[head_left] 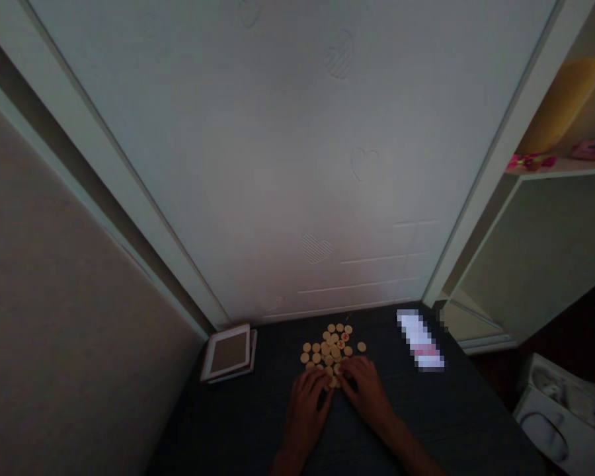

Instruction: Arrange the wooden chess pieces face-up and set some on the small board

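Note:
Round pale wooden xiangqi pieces (336, 353) lie in a loose cluster on a dark tabletop (406, 410). Most show plain faces, while a couple carry red characters. My left hand (307, 403) rests at the near left edge of the cluster, its fingers curved and thumb apart, fingertips touching pieces. From the near right, my right hand (367, 390) reaches in with thumb and index finger around a piece at the cluster's edge. Some pieces under and between my fingertips are partly hidden.
A framed, book-like item (229, 352) lies at the table's left. Toward the back right is a pixelated white and pink object (420, 340). A white panel with embossed hearts (317, 248) rises behind. A white box (565, 416) stands at right, below a shelf (565, 166).

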The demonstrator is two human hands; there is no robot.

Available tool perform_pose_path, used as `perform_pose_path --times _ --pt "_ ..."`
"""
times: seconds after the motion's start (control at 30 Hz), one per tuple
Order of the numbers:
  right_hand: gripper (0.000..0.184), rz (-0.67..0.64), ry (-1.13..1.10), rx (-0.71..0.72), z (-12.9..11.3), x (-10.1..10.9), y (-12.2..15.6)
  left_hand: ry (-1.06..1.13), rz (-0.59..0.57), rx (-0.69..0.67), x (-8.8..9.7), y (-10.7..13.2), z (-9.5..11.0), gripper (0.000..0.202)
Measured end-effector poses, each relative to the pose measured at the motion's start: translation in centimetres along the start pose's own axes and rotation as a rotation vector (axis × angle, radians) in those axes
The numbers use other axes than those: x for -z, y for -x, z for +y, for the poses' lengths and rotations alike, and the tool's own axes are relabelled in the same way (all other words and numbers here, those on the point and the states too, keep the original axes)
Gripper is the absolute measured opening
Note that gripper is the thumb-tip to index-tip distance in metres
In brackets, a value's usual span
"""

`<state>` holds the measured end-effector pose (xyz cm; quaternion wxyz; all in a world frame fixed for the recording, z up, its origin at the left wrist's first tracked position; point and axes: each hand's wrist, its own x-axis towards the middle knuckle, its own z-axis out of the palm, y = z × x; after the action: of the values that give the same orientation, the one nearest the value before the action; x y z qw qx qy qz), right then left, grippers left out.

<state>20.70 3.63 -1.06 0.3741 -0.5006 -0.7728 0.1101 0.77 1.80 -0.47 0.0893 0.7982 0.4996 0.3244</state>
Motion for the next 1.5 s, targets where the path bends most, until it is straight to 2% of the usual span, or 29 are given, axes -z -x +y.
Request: perform_pose_path --times 0.17,0.3,0.4,0.53,0.63,0.73,1.0,1.27,1.4,1.5 --pt "0.017 0.126 0.031 -0.076 3.1 2.2 0.7 0.015 0.008 0.016 0.8 -0.1 0.0 0.017" --pt "0.017 0.142 0.056 -0.121 5.3 3.6 1.5 -0.006 0.017 0.020 1.6 -0.9 -0.7 0.016" --pt "0.016 0.125 0.066 -0.135 5.8 3.7 1.9 -0.058 0.050 0.042 2.4 -2.6 -2.0 0.014" --pt "0.017 0.104 0.069 -0.140 5.7 3.4 2.1 -0.089 0.062 0.063 3.2 -6.1 -4.4 0.016" --pt "0.018 0.099 0.069 -0.141 5.6 3.2 2.2 -0.102 0.044 0.058 3.1 -8.4 -5.8 0.016" --pt "0.019 0.086 0.083 -0.134 5.8 3.1 2.3 -0.106 0.011 0.038 2.5 -9.6 -6.5 0.015" --pt "0.021 0.074 0.133 -0.102 6.2 2.8 2.4 -0.114 -0.068 0.060 1.2 -9.6 -7.2 0.018" --pt "0.019 0.087 0.164 -0.093 5.9 2.8 2.5 -0.115 -0.122 0.077 1.1 -9.7 -7.4 0.018" --pt "0.020 0.097 0.175 -0.085 6.0 2.9 2.5 -0.108 -0.125 0.058 1.6 -9.3 -6.7 0.022" --pt "0.020 0.110 0.182 -0.084 6.1 2.9 2.6 -0.104 -0.113 0.044 1.9 -8.8 -5.3 0.023"
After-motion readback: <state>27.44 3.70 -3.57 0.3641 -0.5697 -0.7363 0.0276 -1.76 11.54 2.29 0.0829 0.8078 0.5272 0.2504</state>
